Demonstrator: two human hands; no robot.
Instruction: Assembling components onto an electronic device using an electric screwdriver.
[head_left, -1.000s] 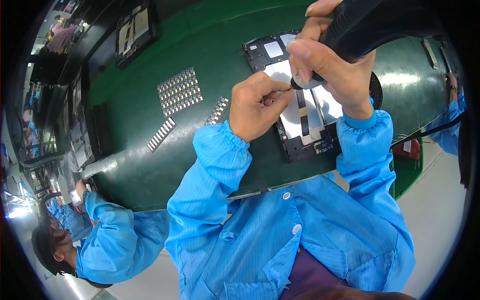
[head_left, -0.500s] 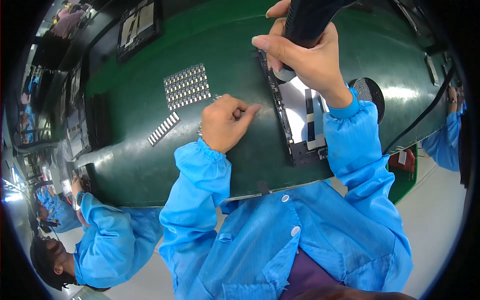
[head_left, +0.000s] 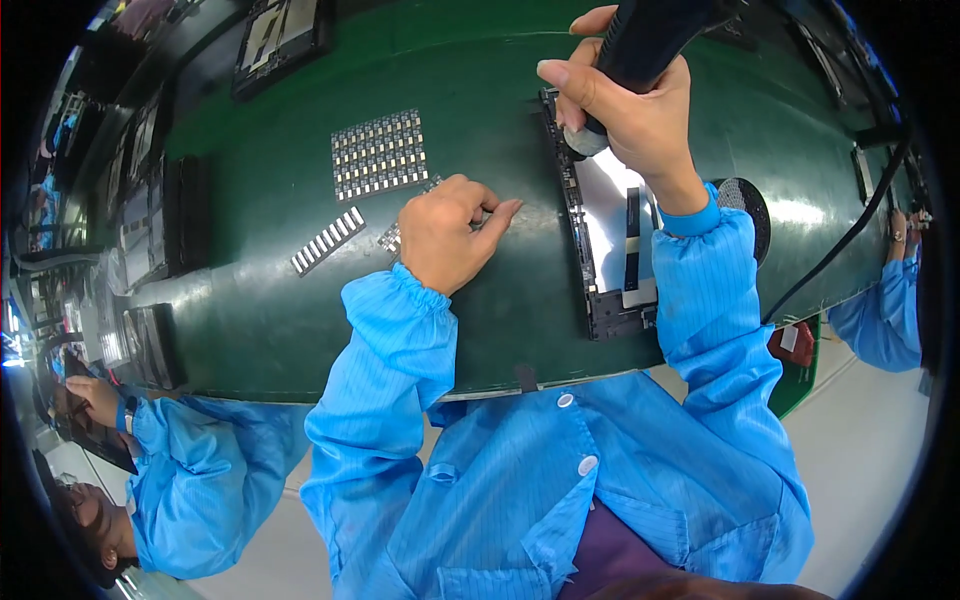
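My right hand is wrapped round a thick black handheld tool with a pale round end. That end points down at the upper part of an open device housing, which has a black frame, a shiny silver panel and a dark strip. My left hand is curled over the green table, thumb against the fingers; what it holds, if anything, is hidden. Partly beneath this hand lies a small sheet of parts. Beside it are a larger sheet of small dark and pale parts and a strip of white pieces.
Another open device lies at the far left of the green table. A round black dish-like thing sits right of my right wrist. A black cable crosses the right side. A co-worker in blue is at the left.
The view has shifted slightly, so the housing and sheets appear moved. Both my hands keep their grip shape and place over the table. The co-worker at left now holds a dark flat thing.
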